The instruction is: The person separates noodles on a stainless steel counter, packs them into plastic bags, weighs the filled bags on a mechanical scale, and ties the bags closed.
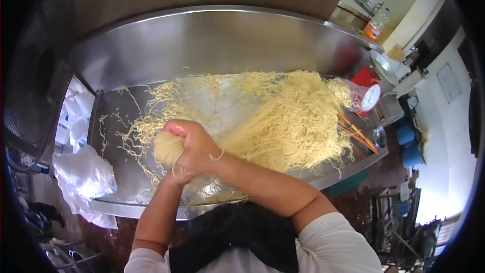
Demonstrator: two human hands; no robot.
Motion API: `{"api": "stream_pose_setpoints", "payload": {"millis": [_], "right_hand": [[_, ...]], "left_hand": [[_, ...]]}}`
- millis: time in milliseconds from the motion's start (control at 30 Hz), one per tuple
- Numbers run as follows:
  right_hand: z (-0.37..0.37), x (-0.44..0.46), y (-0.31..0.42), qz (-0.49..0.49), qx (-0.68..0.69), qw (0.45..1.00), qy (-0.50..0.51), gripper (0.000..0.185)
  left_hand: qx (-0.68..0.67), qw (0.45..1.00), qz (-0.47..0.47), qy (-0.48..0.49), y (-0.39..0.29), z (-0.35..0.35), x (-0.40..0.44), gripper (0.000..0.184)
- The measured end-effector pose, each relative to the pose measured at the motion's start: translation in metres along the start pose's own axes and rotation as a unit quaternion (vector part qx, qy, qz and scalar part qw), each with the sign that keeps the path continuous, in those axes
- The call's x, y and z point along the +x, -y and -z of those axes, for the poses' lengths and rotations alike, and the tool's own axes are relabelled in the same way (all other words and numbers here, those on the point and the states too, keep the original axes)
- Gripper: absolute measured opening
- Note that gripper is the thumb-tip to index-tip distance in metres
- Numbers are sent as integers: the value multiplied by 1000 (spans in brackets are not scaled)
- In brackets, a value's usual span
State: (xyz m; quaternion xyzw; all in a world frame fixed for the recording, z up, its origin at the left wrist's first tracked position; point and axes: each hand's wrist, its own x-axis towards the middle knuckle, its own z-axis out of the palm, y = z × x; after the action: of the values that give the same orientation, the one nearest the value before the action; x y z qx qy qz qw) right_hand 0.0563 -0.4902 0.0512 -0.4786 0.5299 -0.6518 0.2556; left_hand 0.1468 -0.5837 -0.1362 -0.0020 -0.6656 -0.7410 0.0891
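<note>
Noodles (298,116): saw them piled in a tall, loose heap on the right part of a steel worktable (131,208), with more strands (164,108) strewn thinly over the left part and along the back. Found a tight bundle (168,150) of the same pale yellow strands in the right hand (189,141), gripped with curled fingers above the left part of the table, to the left of the heap. Noticed one short strand (217,156) stuck near the right wrist. Made out the left hand (185,173) just below the right, touching it and mostly hidden by it; could not tell whether spread, pressed together or pinching anything. Saw both bare forearms extended over the near edge, the right one slanting across in front of the heap, with white sleeves (333,242) and a black apron (237,232) at the bottom of the view. Spotted two orange chopsticks (357,132) at the right side of the heap, with their upper ends against the noodles. Saw behind them a clear plastic bag (349,92) beside a round white lid (371,97). Noted more plastic bags (83,172) bunched at the table's left end, near a fan (35,71).
</note>
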Motion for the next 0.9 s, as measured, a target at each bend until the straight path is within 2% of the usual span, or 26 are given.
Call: {"api": "stream_pose_setpoints", "payload": {"millis": [33,133,167,200,267,300,367,433,500,567,633,700,800,833,900], "right_hand": [[12,2,4,-72,-22,997,9,29],[54,-2,-35,92,-196,976,-12,37],[68,-9,-39,-2,-178,984,-10,45],[81,-23,-41,-98,-155,983,-8,54],[101,-68,-42,-167,-160,973,-7,62],[112,-84,-48,-143,-268,953,10,64],[130,-112,-64,-92,-469,878,38,66],[137,-132,-74,-161,-538,826,-45,54],[165,-145,-96,-156,-549,818,-74,33],[186,-153,-94,-115,-589,793,-104,22],[219,-169,-102,-100,-587,794,-117,25],[236,-178,-87,-246,-606,751,-92,41],[247,-180,-80,-267,-511,810,-107,51],[243,-167,-60,-288,-498,817,-44,55],[230,-134,-15,-301,-476,823,81,54]], "left_hand": [[-30,993,84,-73,-50,-27,8,60],[-102,975,59,-190,-77,-56,10,56],[-265,927,112,-242,-104,-56,19,51],[-251,934,96,-235,-113,-53,19,50],[-226,945,60,-227,-122,-40,15,50],[-243,937,38,-249,-122,-36,13,49],[-288,927,25,-238,-130,-24,12,50],[-334,912,20,-238,-141,-19,10,51],[-348,913,-23,-211,-164,-20,13,53],[-342,916,-76,-196,-178,-14,9,60],[-345,922,-131,-121,-200,-9,5,54],[-384,895,-135,-181,-230,-14,3,54],[-350,907,-156,-173,-247,-19,15,53],[-370,908,-142,-133,-252,-27,22,52],[-301,938,-104,-137,-237,-28,29,51]]}}
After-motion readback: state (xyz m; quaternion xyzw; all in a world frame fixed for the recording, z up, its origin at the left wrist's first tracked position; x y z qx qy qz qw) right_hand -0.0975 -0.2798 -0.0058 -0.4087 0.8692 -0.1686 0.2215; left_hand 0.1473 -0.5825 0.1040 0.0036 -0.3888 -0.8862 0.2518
